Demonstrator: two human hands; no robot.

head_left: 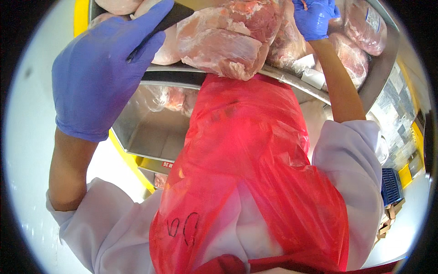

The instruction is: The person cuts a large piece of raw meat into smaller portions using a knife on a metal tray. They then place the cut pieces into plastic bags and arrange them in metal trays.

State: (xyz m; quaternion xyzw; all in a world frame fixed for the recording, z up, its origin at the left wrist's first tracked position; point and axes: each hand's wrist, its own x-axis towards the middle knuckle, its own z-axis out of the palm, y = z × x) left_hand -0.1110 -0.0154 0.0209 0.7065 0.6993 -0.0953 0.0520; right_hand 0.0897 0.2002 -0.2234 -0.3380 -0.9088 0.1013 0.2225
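Note:
My left hand [98, 82], in a blue glove, is closed round a flat black object [175, 14] at the upper left; I cannot make out its exact kind. Just right of it lies a large raw cut of meat [223, 48], pink with pale fat, at the near edge of a metal tray [388, 75]. My right hand [315, 19], also blue-gloved, is over the meat at the top right. Its fingers are bent beside a small reddish bit at the picture's edge, and whether they grip it is unclear. Under that forearm is a plastic-wrapped piece of meat [349, 57].
Another wrapped piece with a label [365, 27] lies at the tray's far right. Below the tray, a lower metal bin [155, 130] holds more wrapped meat. A red plastic apron [246, 118] covers my front. A blue crate [391, 185] stands at the right.

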